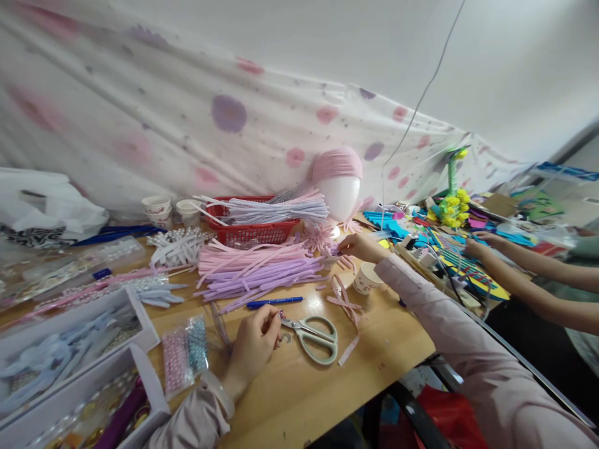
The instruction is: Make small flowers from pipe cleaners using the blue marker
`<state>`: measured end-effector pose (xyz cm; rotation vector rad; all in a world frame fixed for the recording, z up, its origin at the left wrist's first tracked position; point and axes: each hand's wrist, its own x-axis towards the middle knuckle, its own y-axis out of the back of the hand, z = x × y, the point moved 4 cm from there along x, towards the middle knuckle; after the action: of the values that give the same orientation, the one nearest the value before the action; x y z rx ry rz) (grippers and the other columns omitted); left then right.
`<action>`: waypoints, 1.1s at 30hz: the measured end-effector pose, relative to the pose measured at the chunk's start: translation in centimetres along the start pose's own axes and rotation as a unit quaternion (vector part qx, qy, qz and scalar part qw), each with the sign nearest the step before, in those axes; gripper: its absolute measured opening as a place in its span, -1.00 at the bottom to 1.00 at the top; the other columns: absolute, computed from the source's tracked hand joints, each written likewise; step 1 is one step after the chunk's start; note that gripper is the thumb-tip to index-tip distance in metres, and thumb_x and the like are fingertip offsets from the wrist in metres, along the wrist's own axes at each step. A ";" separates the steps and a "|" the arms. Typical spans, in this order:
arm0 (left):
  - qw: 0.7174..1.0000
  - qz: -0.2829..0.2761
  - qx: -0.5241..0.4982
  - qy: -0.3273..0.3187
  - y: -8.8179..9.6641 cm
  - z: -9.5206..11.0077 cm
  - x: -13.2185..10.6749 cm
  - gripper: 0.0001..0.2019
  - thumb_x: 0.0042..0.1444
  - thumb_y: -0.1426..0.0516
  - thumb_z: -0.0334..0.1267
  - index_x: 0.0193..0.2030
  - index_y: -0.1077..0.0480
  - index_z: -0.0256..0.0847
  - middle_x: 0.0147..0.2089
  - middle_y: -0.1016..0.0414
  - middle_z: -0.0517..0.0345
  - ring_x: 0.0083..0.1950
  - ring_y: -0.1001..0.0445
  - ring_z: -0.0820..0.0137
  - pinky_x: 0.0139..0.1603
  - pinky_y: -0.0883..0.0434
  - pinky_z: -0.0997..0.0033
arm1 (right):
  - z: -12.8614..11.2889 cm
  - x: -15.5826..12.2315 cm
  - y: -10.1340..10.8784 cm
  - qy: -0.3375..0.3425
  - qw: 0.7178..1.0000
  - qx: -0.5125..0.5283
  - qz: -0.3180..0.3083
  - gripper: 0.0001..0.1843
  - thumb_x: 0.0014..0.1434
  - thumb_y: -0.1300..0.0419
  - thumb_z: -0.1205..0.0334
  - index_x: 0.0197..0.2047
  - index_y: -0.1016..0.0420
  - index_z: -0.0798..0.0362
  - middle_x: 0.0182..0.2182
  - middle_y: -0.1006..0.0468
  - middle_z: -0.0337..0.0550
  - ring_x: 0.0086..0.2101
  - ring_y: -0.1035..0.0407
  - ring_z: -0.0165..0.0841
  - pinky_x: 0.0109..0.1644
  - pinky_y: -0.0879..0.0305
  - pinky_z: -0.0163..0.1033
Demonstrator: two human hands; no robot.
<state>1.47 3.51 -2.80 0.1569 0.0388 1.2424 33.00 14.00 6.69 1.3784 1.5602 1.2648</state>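
My left hand (256,338) is held in a pinch just left of the scissors (314,337). A tiny shiny purple spot shows at its fingertips; whether it is a bead or a nail I cannot make out. Reaching forward, my right hand (362,247) has its fingers bent together beside some small pink and purple pieces (331,254); what they grip is too small to name. Pink fuzzy stems (253,259) and purple fuzzy stems (262,277) lie in bundles between the hands. A blue pen (275,303) rests behind the scissors.
A red basket (253,234) holds pale stems, beside a white head form (343,194) with a pink cover. A paper cup (367,279) and curled pink ribbon (349,305) lie rightward. White boxes (145,324) and bead packets (178,362) sit left. Another person's arms (528,274) work at right.
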 end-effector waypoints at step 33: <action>0.937 0.033 0.261 -0.232 -0.5 1.9 -0.9 -0.72 0.08 -0.18 -0.30 -0.61 -0.27 -0.23 -0.47 -0.42 0.14 -0.31 -0.37 0.33 -0.27 -0.28 0.36 | -6.8 -1.3 5.5 0.024 0.980 -0.106 0.169 -0.64 0.22 -0.06 0.29 0.09 -0.38 0.05 -0.20 -0.63 -0.07 -0.24 -0.49 -0.28 -0.16 -0.35 -0.24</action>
<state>1.90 2.33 -1.04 0.9168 -0.0488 1.2120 28.54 11.03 13.78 1.5233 1.2100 1.6265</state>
